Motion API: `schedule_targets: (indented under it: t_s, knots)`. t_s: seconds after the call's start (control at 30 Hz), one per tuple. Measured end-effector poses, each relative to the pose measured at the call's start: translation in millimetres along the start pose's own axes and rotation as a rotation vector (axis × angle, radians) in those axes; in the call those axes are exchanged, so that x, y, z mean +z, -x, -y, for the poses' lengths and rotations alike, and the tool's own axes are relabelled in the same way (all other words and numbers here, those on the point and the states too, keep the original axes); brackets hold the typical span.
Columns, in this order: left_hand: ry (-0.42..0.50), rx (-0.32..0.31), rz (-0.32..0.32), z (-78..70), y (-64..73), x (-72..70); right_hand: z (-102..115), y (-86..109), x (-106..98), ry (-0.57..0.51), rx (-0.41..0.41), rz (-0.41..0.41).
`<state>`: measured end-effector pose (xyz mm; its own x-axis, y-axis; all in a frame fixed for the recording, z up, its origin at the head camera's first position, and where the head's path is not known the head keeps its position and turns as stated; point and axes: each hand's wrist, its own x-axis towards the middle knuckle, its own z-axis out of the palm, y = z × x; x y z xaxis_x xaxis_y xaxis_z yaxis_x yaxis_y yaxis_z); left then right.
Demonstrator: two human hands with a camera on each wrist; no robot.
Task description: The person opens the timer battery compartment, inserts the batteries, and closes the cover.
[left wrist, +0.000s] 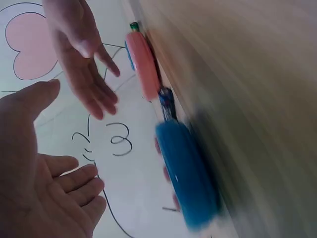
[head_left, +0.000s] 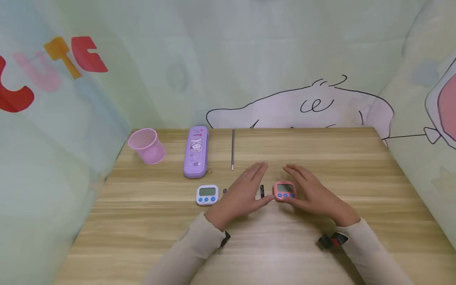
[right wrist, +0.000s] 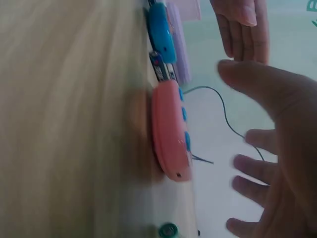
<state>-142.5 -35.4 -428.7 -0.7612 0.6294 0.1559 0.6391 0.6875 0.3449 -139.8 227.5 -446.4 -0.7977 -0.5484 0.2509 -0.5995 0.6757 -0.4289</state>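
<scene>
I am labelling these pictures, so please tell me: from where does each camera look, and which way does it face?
On the head: facing forward and down at the table; left hand, right hand and sleeves show.
On the left wrist: low, sideways, facing forward-right past the blue timer; both hands show.
On the right wrist: low, sideways, facing forward-left past the pink timer; both hands show.
Both wrist views share these timers.

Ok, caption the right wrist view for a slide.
Pink timer on the table, a battery between it and a blue timer.

Wood-grained table [head_left: 338, 158] — timers [head_left: 207, 192], batteries [head_left: 262, 191], cup [head_left: 153, 152]
</scene>
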Motion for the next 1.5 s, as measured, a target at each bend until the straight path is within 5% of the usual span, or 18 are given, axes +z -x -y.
schedule_targets:
  t_s: [0.57,0.93,1.5]
  knots:
    - [0.135,-0.121,0.174,-22.4,-37.2,19.0,-9.4,6.7,-6.0,-0.083,0.114,0.152]
    - [0.129,-0.136,0.19,-21.8,-37.7,32.4,-9.0,4.2,2.1,-0.034,0.113,0.141]
    - [0.132,-0.167,0.195,-26.2,-39.0,34.2,-9.8,7.9,6.2,0.014,0.115,0.122]
